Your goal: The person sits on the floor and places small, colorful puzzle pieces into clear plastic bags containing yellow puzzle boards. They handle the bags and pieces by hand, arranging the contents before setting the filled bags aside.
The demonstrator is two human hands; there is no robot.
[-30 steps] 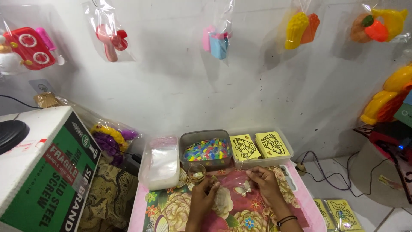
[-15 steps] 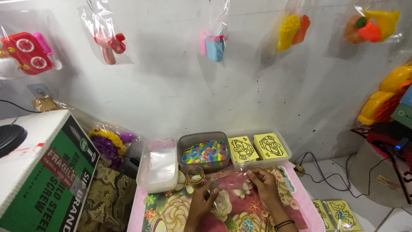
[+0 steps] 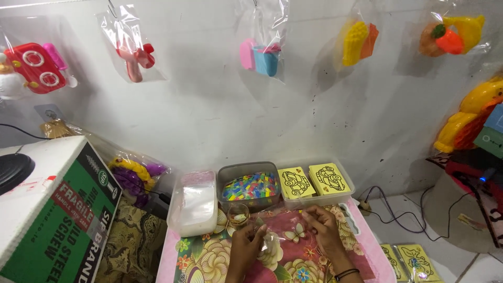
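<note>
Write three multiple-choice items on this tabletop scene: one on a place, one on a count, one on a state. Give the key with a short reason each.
1. Where does the tub of multicoloured pieces sit?
A. Between the stack of clear bags and the tray of yellow cards
B. On the green and white carton
C. On the floor

2. How many yellow card stacks show in the tray?
A. One
B. Two
C. Four

3. What state is the tub in?
A. Lidded
B. Tipped over
C. Open and upright

Key: 1 A, the bags lie to its left and the cards to its right. 2 B, two stacks stand side by side. 3 C, its pieces show from above with no lid.
</note>
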